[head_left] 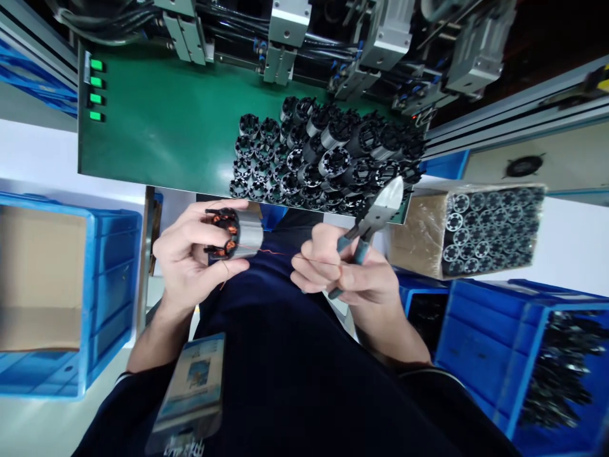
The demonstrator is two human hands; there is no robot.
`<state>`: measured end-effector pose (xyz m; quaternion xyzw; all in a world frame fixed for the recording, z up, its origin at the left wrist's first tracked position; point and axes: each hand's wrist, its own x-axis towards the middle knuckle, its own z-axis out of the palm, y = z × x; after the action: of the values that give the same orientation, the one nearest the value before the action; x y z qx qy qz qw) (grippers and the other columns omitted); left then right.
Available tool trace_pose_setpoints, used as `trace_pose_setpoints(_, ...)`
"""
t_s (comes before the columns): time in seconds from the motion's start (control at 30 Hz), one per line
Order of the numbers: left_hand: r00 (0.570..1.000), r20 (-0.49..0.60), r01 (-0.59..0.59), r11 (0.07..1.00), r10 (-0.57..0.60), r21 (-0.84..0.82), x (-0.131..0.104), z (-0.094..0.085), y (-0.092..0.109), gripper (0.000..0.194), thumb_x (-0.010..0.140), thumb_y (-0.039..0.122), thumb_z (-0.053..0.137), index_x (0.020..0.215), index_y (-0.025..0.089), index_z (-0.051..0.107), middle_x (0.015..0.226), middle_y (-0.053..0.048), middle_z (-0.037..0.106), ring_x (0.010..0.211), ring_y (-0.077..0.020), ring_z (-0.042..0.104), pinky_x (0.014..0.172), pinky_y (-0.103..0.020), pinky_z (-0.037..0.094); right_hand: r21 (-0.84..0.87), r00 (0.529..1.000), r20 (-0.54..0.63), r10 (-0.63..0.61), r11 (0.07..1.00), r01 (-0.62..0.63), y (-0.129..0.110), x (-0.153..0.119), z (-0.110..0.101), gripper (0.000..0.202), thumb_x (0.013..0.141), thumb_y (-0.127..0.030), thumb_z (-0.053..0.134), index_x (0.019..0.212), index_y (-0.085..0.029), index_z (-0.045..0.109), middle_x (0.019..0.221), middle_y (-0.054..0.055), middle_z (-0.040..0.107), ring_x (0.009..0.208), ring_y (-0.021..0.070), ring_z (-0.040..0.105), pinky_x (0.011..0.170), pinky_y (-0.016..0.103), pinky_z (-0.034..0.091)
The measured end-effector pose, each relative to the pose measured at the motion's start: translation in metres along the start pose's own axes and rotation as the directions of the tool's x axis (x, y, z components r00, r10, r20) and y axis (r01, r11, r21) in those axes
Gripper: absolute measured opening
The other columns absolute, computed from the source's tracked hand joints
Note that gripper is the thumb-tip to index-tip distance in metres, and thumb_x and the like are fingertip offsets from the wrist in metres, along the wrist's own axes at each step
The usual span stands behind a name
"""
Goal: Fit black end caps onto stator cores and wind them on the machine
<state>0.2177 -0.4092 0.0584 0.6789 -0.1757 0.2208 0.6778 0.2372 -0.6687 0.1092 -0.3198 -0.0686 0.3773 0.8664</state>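
Observation:
My left hand [190, 247] grips a motor stator [248, 235], a grey metal ring with black plastic ends and orange copper windings. Its wound end faces left, under my fingers. A thin copper wire [271, 252] runs from the stator toward my right hand [347, 270]. That hand is closed around the handles of a pair of cutting pliers [379, 212], whose jaws point up and to the right, away from the stator. The wire seems to pass into the fingers of the same hand. Another loose wire end hangs below the stator by my left thumb.
Several stators [335, 162] stand packed on the green worktop [157, 127], below machine clamps [285, 38]. A wrapped box of metal cores [492, 225] sits at right, above a blue crate [495, 355] of black parts. Another blue crate [111, 279] stands at left.

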Motion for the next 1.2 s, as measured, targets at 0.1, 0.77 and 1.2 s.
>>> trace_pose_setpoints(0.1, 0.962, -0.065, 0.252, 0.951, -0.267, -0.179, -0.013, 0.014, 0.007, 0.037, 0.105, 0.048, 0.102, 0.105, 0.022, 0.076, 0.126, -0.010, 0.089, 0.123, -0.0300, 0.091, 0.089, -0.036, 0.076, -0.100, 0.999, -0.042, 0.003, 0.995, -0.008, -0.002, -0.008, 0.002, 0.023, 0.100, -0.032, 0.094, 0.098, -0.023, 0.072, 0.076, -0.006, 0.051, 0.064, 0.0109, 0.039, 0.061, 0.029, 0.033)
trace_pose_setpoints(0.77, 0.890, -0.263, 0.329, 0.924, -0.372, -0.193, -0.019, 0.054, 0.010, 0.024, 0.119, 0.049, 0.083, 0.121, 0.026, 0.077, 0.145, -0.003, 0.081, 0.087, -0.0147, 0.090, 0.076, -0.025, 0.076, -0.912, 0.973, -0.038, -0.229, 0.406, 0.060, 0.009, -0.029, 0.023, 0.016, 0.116, -0.019, 0.066, 0.130, -0.024, 0.072, 0.101, 0.001, 0.073, 0.083, 0.0168, 0.065, 0.080, 0.033, 0.057)
trace_pose_setpoints(1.2, 0.957, -0.191, 0.223, 0.975, -0.220, -0.004, -0.023, 0.054, 0.006, 0.044, 0.115, 0.059, 0.086, 0.103, 0.025, 0.062, 0.143, -0.001, 0.083, 0.103, -0.0208, 0.094, 0.090, -0.033, 0.080, -0.954, 0.959, 0.016, -0.283, 0.284, 0.100, 0.032, -0.007, 0.016, 0.015, 0.116, -0.014, 0.061, 0.124, -0.026, 0.064, 0.094, -0.002, 0.071, 0.081, 0.0173, 0.069, 0.091, 0.034, 0.068)
